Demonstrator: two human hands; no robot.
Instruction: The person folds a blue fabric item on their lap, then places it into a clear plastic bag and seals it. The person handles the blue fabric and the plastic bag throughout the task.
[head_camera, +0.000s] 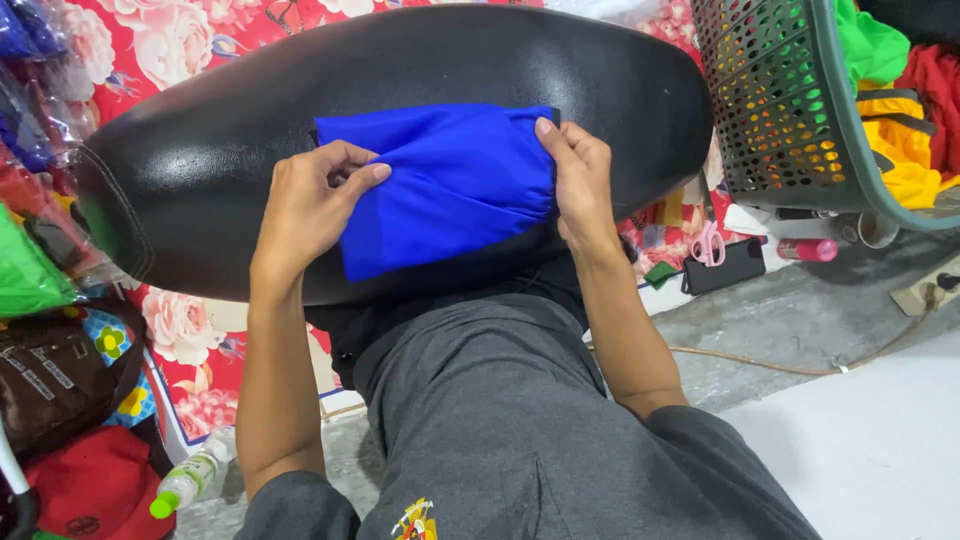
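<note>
Flowered red cloth (180, 45) is covering the floor behind a long black padded seat (200, 130), which is serving as the work surface across the person's lap. A blue cloth (450, 180) is lying on the middle of that seat, folded into a rough rectangle with a gathered, puckered edge along its right side.

The left hand (310, 205) is pinching the cloth's left edge — thumb and bent fingers closed on the fabric near the upper left corner. The right hand (580, 180) is lying nearly flat with its fingers stretched out, pressing the gathered edge down against the seat rather than gripping it.

Judging by the lie of the cloth, the folding is under way: one side is being pulled taut while the other is being held still. A clean next fold would seem to call for the right hand keeping its pressure so the slick fabric is not sliding on the smooth seat.

Right of the seat, a green mesh basket (790, 110) is holding bright clothes — green, yellow, red. Below the basket, pink scissors (708, 245) and a black phone (722, 268) are resting on the floor. Left of the seat and lower, a brown bag (60, 375), a red cap (95, 490) and a small bottle with a green top (185, 485) are lying together.
</note>
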